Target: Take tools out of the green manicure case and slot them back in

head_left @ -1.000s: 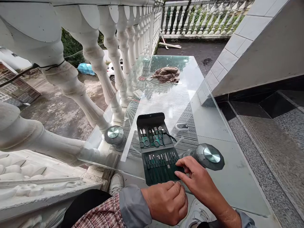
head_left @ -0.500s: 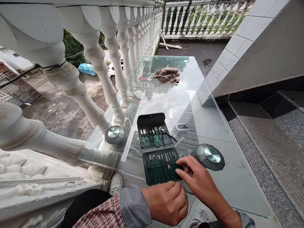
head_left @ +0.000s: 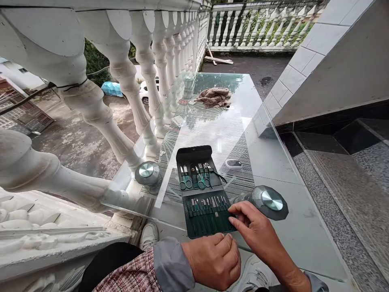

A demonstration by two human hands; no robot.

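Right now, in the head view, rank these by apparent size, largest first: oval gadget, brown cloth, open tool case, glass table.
1. Glass table
2. Open tool case
3. Brown cloth
4. Oval gadget
Cloth lies farther off; true sizes unsure.

Soft, diffuse daylight fills the scene evenly. The rectangular clear-glass desk (head_left: pixel 269 156) carries pale, mottled reflections and whitish glare; the silvery round metal disc (head_left: pixel 271 200) gleams. White turned balusters (head_left: pixel 91 105) bulge and slant with wide-angle distortion leftward. Near detail looks crisp.
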